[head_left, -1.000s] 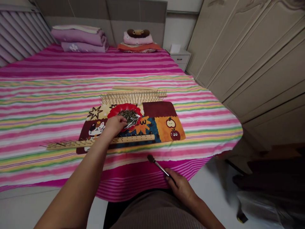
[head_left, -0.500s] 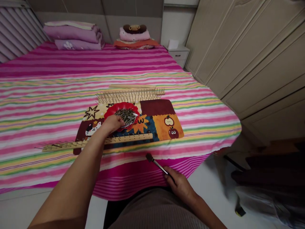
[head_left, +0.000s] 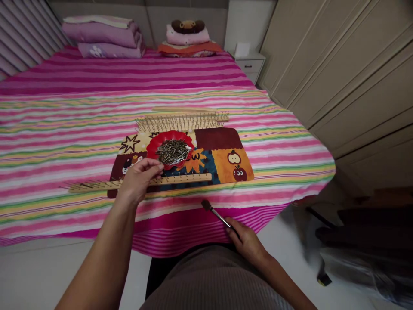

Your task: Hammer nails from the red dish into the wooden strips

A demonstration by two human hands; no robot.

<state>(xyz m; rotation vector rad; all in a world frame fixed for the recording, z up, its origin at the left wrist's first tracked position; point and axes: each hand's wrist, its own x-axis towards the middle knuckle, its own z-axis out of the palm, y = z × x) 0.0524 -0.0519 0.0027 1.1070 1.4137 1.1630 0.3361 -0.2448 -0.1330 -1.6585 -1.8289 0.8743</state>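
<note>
Left of centre, our left hand (head_left: pixel 140 175) presses fingertips together by a red bowl (head_left: pixel 152 148) of nails (head_left: pixel 173 151), though we cannot tell if that grip pinches one; a studded wooden strip (head_left: pixel 196 177) lies just below, likely for easy reach, while at lower right our right hand (head_left: pixel 248 243) clasps a brush (head_left: pixel 220 217), bristles outward, presumably to spare them
</note>
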